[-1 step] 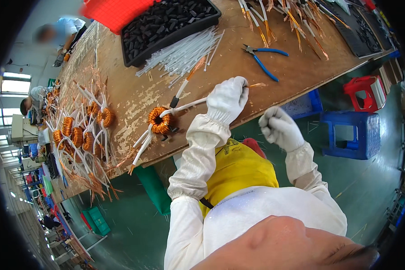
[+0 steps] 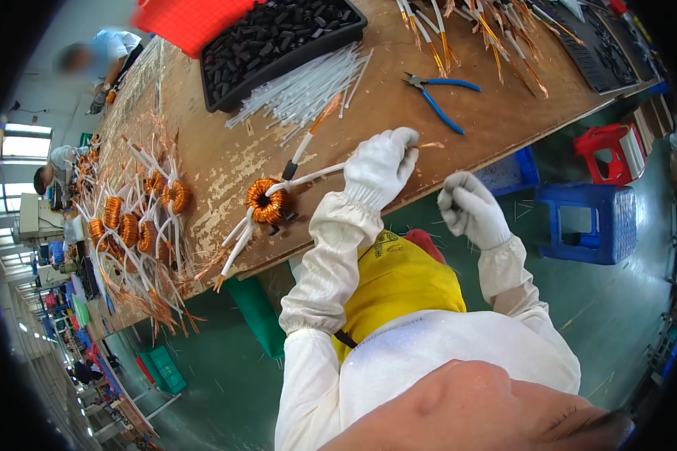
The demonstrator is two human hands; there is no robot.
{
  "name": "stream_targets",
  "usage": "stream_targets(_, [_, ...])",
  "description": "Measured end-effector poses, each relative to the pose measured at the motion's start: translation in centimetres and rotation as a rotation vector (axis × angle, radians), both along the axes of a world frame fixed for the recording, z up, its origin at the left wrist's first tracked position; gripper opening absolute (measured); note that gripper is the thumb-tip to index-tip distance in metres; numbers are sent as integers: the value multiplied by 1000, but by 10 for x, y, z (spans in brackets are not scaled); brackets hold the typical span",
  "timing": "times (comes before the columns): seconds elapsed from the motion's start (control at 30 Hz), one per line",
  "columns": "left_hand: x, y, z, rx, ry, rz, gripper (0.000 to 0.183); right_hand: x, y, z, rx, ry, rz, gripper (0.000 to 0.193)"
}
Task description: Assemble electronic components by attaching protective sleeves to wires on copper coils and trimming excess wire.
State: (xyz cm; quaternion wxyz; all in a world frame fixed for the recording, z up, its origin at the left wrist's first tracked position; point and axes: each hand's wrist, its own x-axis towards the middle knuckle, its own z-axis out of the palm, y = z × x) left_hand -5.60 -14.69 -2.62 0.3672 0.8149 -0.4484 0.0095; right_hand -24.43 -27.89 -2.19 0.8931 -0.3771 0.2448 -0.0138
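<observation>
A copper-wound ring coil (image 2: pixel 267 201) lies on the table with white-sleeved leads. My left hand (image 2: pixel 381 161), in a white glove, is closed around one white lead (image 2: pixel 320 175) that runs right from the coil. The lead's bare copper end (image 2: pixel 432 145) sticks out past my fingers. Another lead, with a black sleeve (image 2: pixel 289 170) at its base, points up and away from the coil. My right hand (image 2: pixel 470 209), also gloved, hovers just off the table's near edge. Its fingers are curled together, and whatever may be in them is hidden.
Blue-handled cutters (image 2: pixel 444 101) lie spread beyond my hands. Behind the coil are white cable ties (image 2: pixel 305 86) and a black tray (image 2: pixel 286 71) of black pieces. More coils (image 2: pixel 132 225) are heaped at left. Blue (image 2: pixel 588 225) and red stools (image 2: pixel 608 154) stand at right.
My right hand has shifted slightly up and to the right, its fingers still curled. My left hand keeps its hold on the lead, almost unmoved.
</observation>
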Motion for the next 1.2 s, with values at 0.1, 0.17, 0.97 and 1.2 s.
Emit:
stream_targets(0.1, [-10,6,20,125,37,-110,15,8,0,4,-614,123,-120,25])
stream_targets(0.17, [-12,8,17,103,80,-147,18,12,-1,-10,-890,94,-179,34])
stream_targets(0.97, [-29,12,-13,-86,23,-162,14,19,-13,-16,-1682,-260,76,40])
stream_targets(1.2, [-27,12,-18,-94,3,-179,10,24,-28,-16,-1862,-433,200,26])
